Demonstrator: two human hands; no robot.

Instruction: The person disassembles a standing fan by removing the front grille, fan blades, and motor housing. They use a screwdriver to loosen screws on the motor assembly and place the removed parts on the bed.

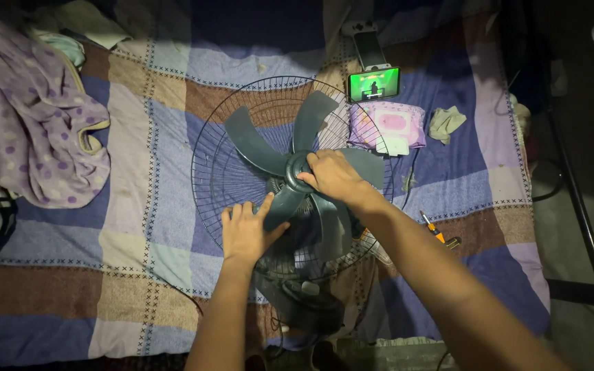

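A dark grey fan lies face up on a checked bed cover [146, 137], its round wire rear guard [214, 172] under the several blades [252, 141]. My right hand [331, 175] is shut on the round hub cap [297, 168] at the blades' centre. My left hand [245, 230] lies flat with fingers spread on the lower left blade and the guard beside it. The fan's motor housing and base [304, 299] sit near the bed's front edge, partly hidden by my arms.
A phone with a lit green screen [374, 83] stands on a holder behind the fan. A pink and white wipes pack [390, 126] and a crumpled rag [445, 122] lie to the right. An orange-handled screwdriver [434, 230] rests by my right forearm. A purple dotted cloth [29, 130] lies left.
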